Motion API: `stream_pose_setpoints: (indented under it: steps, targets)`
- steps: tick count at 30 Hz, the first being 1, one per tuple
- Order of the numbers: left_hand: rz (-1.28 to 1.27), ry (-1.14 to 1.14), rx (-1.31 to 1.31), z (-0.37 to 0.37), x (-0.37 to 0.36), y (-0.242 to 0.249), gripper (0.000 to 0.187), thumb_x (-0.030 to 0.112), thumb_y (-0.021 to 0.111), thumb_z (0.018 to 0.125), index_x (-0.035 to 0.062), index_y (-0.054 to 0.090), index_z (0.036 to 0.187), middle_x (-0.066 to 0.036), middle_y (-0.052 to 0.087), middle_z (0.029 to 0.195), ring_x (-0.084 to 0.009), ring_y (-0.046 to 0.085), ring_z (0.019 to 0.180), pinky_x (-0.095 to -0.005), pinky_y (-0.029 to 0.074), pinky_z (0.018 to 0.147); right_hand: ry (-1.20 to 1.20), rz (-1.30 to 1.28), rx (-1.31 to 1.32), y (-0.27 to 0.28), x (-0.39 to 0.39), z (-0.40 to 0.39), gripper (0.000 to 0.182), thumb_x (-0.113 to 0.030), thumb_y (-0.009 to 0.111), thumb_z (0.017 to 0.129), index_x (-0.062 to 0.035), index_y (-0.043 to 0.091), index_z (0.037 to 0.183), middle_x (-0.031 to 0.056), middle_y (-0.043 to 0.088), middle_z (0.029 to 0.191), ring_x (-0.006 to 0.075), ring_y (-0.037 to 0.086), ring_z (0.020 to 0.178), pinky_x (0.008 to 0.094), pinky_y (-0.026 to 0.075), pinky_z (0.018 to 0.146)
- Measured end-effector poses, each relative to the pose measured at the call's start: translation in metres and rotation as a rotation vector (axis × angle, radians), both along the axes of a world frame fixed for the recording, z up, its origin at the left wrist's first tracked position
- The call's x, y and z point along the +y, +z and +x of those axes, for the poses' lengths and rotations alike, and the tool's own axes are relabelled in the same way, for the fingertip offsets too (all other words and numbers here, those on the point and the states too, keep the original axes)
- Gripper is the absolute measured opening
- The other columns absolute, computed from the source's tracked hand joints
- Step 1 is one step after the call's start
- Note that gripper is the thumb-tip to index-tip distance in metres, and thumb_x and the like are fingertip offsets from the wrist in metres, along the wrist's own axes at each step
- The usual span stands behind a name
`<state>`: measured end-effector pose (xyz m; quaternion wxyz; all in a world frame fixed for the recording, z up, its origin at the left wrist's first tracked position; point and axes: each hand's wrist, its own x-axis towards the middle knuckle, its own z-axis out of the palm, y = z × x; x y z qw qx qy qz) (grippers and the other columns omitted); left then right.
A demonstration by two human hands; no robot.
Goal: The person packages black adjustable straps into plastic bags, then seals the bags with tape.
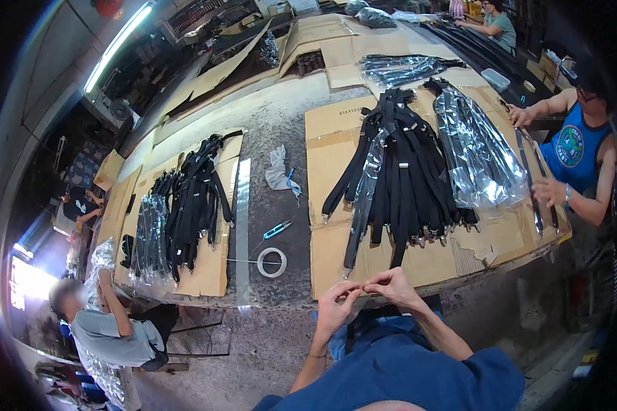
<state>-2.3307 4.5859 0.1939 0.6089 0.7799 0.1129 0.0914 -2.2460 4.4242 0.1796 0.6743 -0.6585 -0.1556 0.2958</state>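
Observation:
My left hand [339,303] and my right hand [393,288] meet at the table's near edge, close to my body. Thumb and fingers of each are pinched together, almost touching the other hand. What lies between the fingertips is too small or too clear to make out. Just beyond them, a black strap in a clear plastic sleeve [360,222] lies with its metal clip end toward my left hand. It rests on a large pile of black elastic suspenders [406,157] with metal clips.
Bagged suspenders [476,151] lie right of the pile, near a co-worker in a blue tank top [579,147]. Left are another suspender pile [195,205], a tape roll [271,262], blue thread snips [277,229] and a grey cloth [278,171]. Another person [113,335] sits at left.

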Motion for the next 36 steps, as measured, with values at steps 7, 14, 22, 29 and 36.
stream_pose_setpoints:
  steps: [7, 14, 22, 29, 36]
  targets:
    - [-0.008, -0.012, 0.06, -0.001, 0.004, -0.004, 0.009, 0.008, 0.067, 0.081, -0.0004, 0.068, 0.085, -0.007, 0.067, 0.082, -0.0119, 0.061, 0.074, -0.0238, 0.048, 0.068, 0.104, 0.009, 0.06, -0.003, -0.001, 0.0, 0.016, -0.006, 0.07, 0.078, 0.0039, 0.069, 0.091, 0.0072, 0.069, 0.081, 0.0097, 0.062, 0.073, 0.0232, 0.05, 0.067]
    - [-0.044, 0.001, 0.13, -0.002, 0.0, 0.007, 0.009, 0.008, 0.067, 0.082, -0.0015, 0.068, 0.083, -0.005, 0.067, 0.078, -0.0099, 0.06, 0.071, -0.0228, 0.048, 0.067, 0.053, 0.152, 0.065, 0.002, 0.002, -0.003, 0.015, -0.006, 0.068, 0.081, 0.0049, 0.068, 0.092, 0.0082, 0.069, 0.083, 0.012, 0.063, 0.075, 0.024, 0.051, 0.069]
    - [-0.127, -0.049, 0.099, 0.0, -0.001, -0.005, 0.013, 0.009, 0.06, 0.087, -0.0015, 0.067, 0.088, -0.005, 0.065, 0.081, -0.0104, 0.06, 0.077, -0.0232, 0.048, 0.07, 0.04, 0.101, 0.109, 0.006, -0.001, 0.002, 0.011, -0.004, 0.07, 0.077, 0.004, 0.07, 0.084, 0.0094, 0.069, 0.076, 0.0116, 0.064, 0.069, 0.0232, 0.051, 0.065]
    - [-0.245, -0.121, 0.118, 0.002, 0.005, -0.009, 0.013, 0.006, 0.063, 0.085, -0.0018, 0.066, 0.094, -0.004, 0.064, 0.084, -0.0095, 0.06, 0.079, -0.023, 0.048, 0.071, 0.075, -0.104, -0.053, 0.004, 0.001, 0.0, 0.011, -0.004, 0.07, 0.077, 0.004, 0.07, 0.086, 0.0074, 0.069, 0.076, 0.0087, 0.062, 0.07, 0.0225, 0.05, 0.065]
    - [-0.154, -0.03, 0.118, 0.003, 0.005, -0.017, 0.02, 0.003, 0.068, 0.08, -0.0007, 0.06, 0.097, 0.0, 0.061, 0.077, -0.0073, 0.058, 0.076, -0.0209, 0.047, 0.067, 0.174, 0.042, -0.079, -0.009, 0.003, -0.007, 0.018, -0.006, 0.063, 0.083, 0.0042, 0.067, 0.098, 0.0075, 0.069, 0.084, 0.0095, 0.062, 0.075, 0.0244, 0.05, 0.069]
